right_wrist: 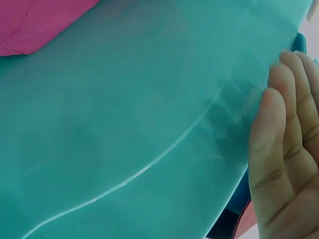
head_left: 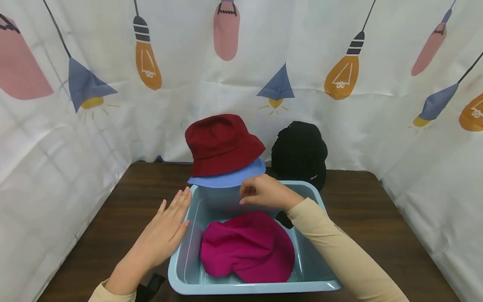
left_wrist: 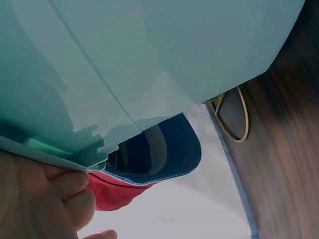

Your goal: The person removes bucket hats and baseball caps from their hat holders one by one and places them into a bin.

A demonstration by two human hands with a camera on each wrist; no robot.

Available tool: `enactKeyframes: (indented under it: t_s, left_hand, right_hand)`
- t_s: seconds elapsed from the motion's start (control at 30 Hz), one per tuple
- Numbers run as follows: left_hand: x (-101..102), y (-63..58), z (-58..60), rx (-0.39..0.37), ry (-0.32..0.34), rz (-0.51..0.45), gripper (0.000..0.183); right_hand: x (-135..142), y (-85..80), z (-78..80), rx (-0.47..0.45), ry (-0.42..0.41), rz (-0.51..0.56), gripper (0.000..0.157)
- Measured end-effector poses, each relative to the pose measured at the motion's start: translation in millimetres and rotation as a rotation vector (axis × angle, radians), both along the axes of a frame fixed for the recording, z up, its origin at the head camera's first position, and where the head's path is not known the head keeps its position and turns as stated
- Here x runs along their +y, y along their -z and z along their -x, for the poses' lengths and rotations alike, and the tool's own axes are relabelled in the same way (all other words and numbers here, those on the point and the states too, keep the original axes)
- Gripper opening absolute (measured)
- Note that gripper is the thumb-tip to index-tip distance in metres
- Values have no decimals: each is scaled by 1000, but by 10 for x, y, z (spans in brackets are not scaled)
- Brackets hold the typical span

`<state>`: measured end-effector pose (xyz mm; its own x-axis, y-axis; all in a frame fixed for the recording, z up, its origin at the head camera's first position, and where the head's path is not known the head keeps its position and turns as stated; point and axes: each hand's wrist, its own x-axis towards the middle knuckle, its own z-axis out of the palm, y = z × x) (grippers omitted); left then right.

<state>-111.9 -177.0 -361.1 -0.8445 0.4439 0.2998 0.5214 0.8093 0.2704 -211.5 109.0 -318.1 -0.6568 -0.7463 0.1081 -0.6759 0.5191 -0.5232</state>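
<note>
A light blue plastic tub [head_left: 254, 287] stands on the table with a magenta cap [head_left: 247, 247] lying in it; a corner of the cap [right_wrist: 40, 22] shows in the right wrist view. My left hand [head_left: 160, 230] rests along the tub's left rim, fingers straight; in the left wrist view this hand [left_wrist: 47, 199] is at the rim. Over the back part of the tub hangs my right hand [head_left: 269, 193], fingers loosely bent, nothing held. The right wrist view shows that hand [right_wrist: 289, 149] near the tub wall, fingers relaxed. Some of the tub is hidden by my right sleeve.
Behind the tub, a dark red bucket hat [head_left: 224, 144] sits on a blue hat [head_left: 230, 178]. To their right is a black cap [head_left: 299, 153]. The dark wooden table [head_left: 124, 205] meets a white patterned curtain [head_left: 181, 117] at back and sides.
</note>
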Motion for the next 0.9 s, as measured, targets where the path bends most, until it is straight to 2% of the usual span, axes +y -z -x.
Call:
enactKeyframes:
  t_s: [0.17,0.47,0.7,0.9]
  left_hand:
    - [10,-6,7,1,6,6,59]
    - [7,-12,2,-14,-3,20,60]
    - [2,-6,4,-5,2,9,59]
    - [2,-2,8,-12,1,7,59]
  right_hand:
    - [81,-40,11,11,45,48,18]
    - [214,-86,66,10,130,145,15]
    - [322,-91,93,102,245,233,17]
    - [435,-90,132,146,370,310,18]
